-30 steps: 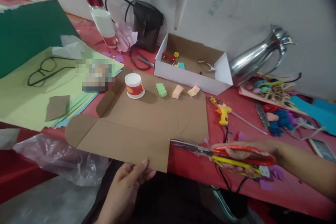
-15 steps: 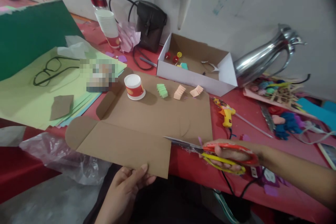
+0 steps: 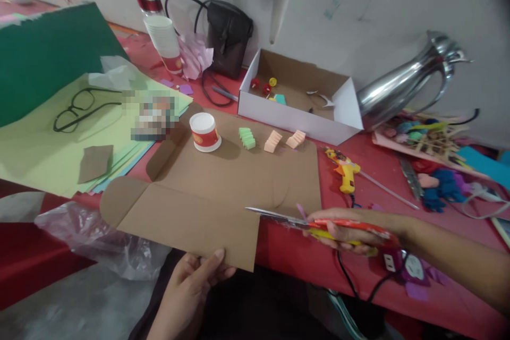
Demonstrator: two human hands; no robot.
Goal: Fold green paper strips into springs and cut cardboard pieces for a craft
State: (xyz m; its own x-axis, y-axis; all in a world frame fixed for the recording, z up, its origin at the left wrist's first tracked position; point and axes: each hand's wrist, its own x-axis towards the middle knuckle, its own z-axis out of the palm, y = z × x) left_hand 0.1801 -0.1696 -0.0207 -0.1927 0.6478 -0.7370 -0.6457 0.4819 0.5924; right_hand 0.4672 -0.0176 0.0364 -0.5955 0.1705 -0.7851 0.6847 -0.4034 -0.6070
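Scissors (image 3: 314, 221) with red and yellow handles sit closed in a person's right hand (image 3: 350, 229), fingers curled through the loops, blades lying nearly level and pointing left, tip meeting the right-hand edge of a flattened brown cardboard sheet (image 3: 223, 191). That sheet lies across the red worktop (image 3: 295, 255) with its long side running left to right and its near flap overhanging the edge, where the left hand (image 3: 195, 287) pinches it, thumb on top and fingers beneath. Of the two hands, the left is the one already on the card; the right reaches it only through the blades. Farther back on the sheet stand a small cup (image 3: 204, 132) and three folded paper pieces (image 3: 272, 141); a yellow glue gun (image 3: 346, 172) lies just beside it.
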